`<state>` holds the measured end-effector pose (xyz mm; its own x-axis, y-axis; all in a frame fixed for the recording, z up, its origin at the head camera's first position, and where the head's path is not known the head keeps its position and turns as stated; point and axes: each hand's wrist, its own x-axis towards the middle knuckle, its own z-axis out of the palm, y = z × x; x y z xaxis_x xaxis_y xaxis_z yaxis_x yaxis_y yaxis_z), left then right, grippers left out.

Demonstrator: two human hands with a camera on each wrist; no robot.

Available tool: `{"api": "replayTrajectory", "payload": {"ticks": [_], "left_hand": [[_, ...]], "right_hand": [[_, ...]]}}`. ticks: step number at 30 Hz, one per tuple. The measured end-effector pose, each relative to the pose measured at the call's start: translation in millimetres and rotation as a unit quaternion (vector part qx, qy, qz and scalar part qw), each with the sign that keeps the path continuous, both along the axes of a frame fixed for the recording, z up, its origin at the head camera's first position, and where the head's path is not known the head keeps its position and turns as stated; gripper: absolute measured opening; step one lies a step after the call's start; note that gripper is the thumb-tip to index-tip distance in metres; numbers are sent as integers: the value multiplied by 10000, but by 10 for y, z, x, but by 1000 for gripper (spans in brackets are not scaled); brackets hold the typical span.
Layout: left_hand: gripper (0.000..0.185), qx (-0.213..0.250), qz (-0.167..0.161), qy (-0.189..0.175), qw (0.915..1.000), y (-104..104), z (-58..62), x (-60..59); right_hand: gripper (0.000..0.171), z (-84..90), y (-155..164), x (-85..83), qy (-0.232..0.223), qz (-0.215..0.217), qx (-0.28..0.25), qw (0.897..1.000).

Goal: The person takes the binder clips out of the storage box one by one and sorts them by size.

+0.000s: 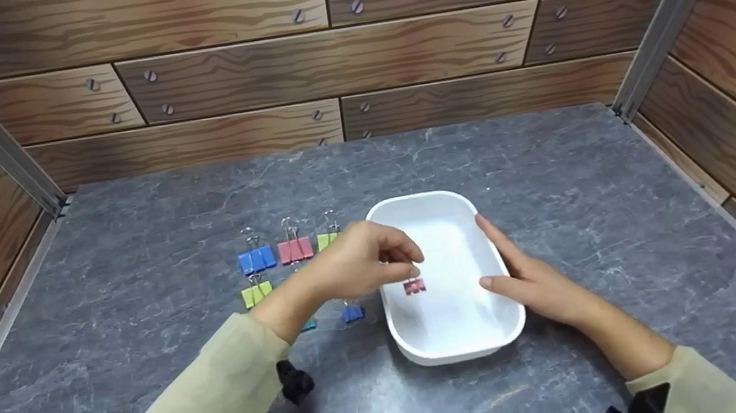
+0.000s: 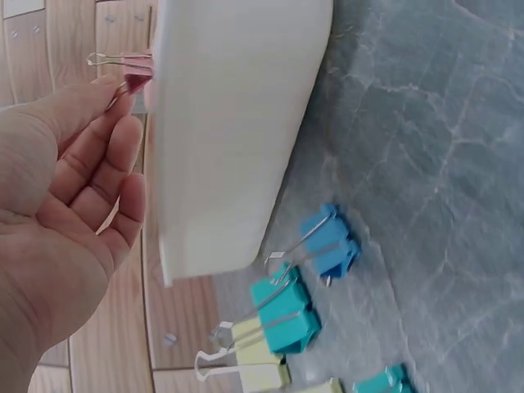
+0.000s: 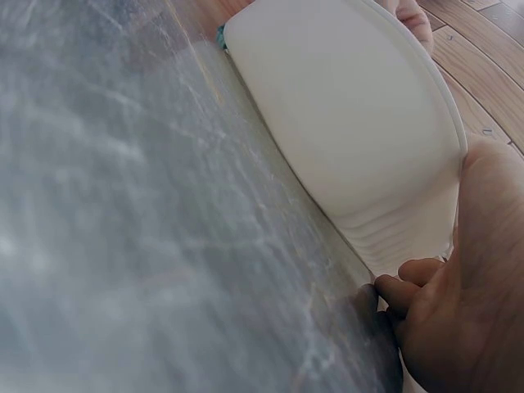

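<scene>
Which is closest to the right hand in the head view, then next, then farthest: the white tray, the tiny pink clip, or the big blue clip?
1. White tray: the right hand touches its right side.
2. Tiny pink clip: over the tray, held by the left hand.
3. Big blue clip: far left on the table.

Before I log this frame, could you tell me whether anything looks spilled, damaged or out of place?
Nothing stands out. The white tray sits flat, the left hand holds a pink clip over it, and the other clips lie loosely grouped beside it.
</scene>
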<state>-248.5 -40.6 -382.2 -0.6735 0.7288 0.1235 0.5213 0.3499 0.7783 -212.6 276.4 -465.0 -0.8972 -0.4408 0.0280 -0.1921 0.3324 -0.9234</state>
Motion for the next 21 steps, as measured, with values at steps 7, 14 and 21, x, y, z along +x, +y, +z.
{"api": "replayTrajectory", "payload": {"ticks": [7, 14, 21], "left_hand": [[10, 91, 452, -30, 9989, -319, 104, 33], [9, 287, 719, 157, 9969, -722, 106, 55], [7, 168, 1218, 162, 9923, -1147, 24, 110]], "right_hand": [[89, -1, 8, -8, 99, -53, 117, 9999], [88, -4, 10, -17, 103, -38, 116, 9999], [88, 0, 7, -20, 94, -6, 121, 9999]]}}
